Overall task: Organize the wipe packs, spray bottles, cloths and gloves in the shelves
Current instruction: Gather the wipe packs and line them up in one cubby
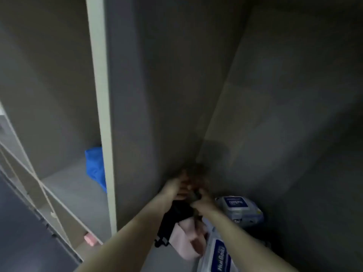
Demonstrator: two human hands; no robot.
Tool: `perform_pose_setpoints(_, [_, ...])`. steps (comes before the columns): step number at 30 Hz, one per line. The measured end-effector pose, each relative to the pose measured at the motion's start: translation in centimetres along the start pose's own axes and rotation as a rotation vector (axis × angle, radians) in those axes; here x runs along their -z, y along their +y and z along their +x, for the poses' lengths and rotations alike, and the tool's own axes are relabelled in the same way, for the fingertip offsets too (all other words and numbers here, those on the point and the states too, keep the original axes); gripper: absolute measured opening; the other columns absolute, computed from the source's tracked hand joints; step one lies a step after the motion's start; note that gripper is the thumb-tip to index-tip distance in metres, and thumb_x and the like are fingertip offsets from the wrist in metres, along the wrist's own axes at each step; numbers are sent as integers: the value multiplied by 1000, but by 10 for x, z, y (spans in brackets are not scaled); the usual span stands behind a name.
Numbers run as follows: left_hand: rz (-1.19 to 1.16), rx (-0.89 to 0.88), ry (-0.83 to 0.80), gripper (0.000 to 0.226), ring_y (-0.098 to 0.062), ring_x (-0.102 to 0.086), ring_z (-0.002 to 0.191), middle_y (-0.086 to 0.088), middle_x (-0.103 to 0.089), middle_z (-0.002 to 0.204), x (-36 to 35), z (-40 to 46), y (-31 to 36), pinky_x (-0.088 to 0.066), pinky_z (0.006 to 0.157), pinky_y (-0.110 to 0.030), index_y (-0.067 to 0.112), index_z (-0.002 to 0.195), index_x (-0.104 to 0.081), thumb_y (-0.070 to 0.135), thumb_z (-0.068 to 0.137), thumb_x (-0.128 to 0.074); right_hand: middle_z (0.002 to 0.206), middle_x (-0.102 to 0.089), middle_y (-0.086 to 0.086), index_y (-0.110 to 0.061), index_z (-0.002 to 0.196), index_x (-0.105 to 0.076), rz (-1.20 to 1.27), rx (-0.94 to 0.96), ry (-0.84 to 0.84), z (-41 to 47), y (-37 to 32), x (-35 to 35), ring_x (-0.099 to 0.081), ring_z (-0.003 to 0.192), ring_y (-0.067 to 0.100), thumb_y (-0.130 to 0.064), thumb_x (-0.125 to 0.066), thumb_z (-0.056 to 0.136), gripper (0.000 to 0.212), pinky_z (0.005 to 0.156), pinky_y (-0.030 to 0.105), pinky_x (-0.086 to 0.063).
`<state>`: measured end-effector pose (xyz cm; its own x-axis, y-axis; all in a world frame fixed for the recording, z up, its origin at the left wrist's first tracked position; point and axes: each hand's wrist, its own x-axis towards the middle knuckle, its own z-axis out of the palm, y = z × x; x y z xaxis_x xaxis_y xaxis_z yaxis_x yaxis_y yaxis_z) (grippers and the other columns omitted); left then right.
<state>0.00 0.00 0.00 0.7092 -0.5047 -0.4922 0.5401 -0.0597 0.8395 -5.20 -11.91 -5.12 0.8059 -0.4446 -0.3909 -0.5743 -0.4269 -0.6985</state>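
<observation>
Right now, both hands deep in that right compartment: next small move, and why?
Probably set the dark cloth down in the back corner and let go. Both the left hand and right hand seem to grip it there, though blurred; the pale pink cloth and grey-blue wipe pack leave that corner free.

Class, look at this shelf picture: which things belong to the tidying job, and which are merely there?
Job: black cloth, gripped by left hand and right hand; pink cloth; wipe packs; blue cloth.
Merely there: white divider; small pink item.
</observation>
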Motion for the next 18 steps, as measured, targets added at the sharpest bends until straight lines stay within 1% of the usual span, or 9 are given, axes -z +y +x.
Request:
perform_pose_setpoints(1, [2,-42,-37,35,-19,-57,83,-6,-62,95,-7,2,8,-42,68,-24,14,110,-58,39,100,-37,129,-55,7,-17,130,-48,30,82,71,5,-1,8,-57,97,15,-9,-55,91,41,71,11,-46])
perform_pose_setpoints(2, [42,-88,-33,30,-18,-58,83,-6,-63,99,-14,3,15,-41,68,-22,15,117,-55,33,101,-37,123,-58,5,-16,124,-53,33,112,124,7,-2,17,-57,94,15,-11,-55,91,33,71,13,-46])
perform_pose_setpoints(5, [120,-189,-35,26,-6,-55,73,-6,-63,101,-28,2,31,-38,64,-20,14,123,-53,15,100,-42,109,-68,9,-12,109,-65,50,58,237,18,-6,41,-63,97,27,-21,-58,90,23,84,33,-51])
perform_pose_setpoints(8, [235,-219,-29,25,-4,-51,70,-2,-60,95,-26,5,34,-38,54,-16,16,120,-55,11,97,-48,91,-69,11,-10,101,-70,70,-4,269,25,-10,62,-67,91,33,-23,-62,87,21,80,42,-55])
perform_pose_setpoints(10, [281,-220,7,24,-5,-49,68,0,-59,90,-20,7,34,-38,45,-11,18,118,-56,10,96,-50,85,-64,10,-18,92,-65,49,-24,183,14,-22,72,-65,73,27,-19,-58,90,7,64,34,-53])
perform_pose_setpoints(12, [341,-193,27,28,-7,-50,69,-4,-59,99,-15,7,33,-39,52,-17,16,123,-57,13,96,-51,82,-62,8,-16,96,-62,-32,-30,98,6,-32,79,-56,62,16,-11,-58,89,9,53,24,-43])
perform_pose_setpoints(14, [391,-182,40,27,-7,-51,66,-4,-59,98,-12,3,32,-36,53,-19,17,122,-59,14,96,-51,82,-61,7,-8,98,-65,-66,28,111,0,-41,85,-56,71,18,-6,-66,82,17,54,21,-39])
perform_pose_setpoints(16, [393,-220,61,18,-3,-54,55,-1,-59,83,-14,-2,33,-37,41,-14,17,108,-64,11,95,-53,81,-61,8,-9,90,-66,-43,96,163,-15,-52,89,-57,78,18,-7,-67,82,8,48,13,-36])
perform_pose_setpoints(18, [396,-278,88,14,1,-56,52,-2,-59,80,-20,-14,38,-32,34,-7,15,101,-65,8,92,-57,88,-65,17,-4,97,-66,32,138,199,-32,-61,91,-62,83,25,-5,-64,85,11,42,10,-34])
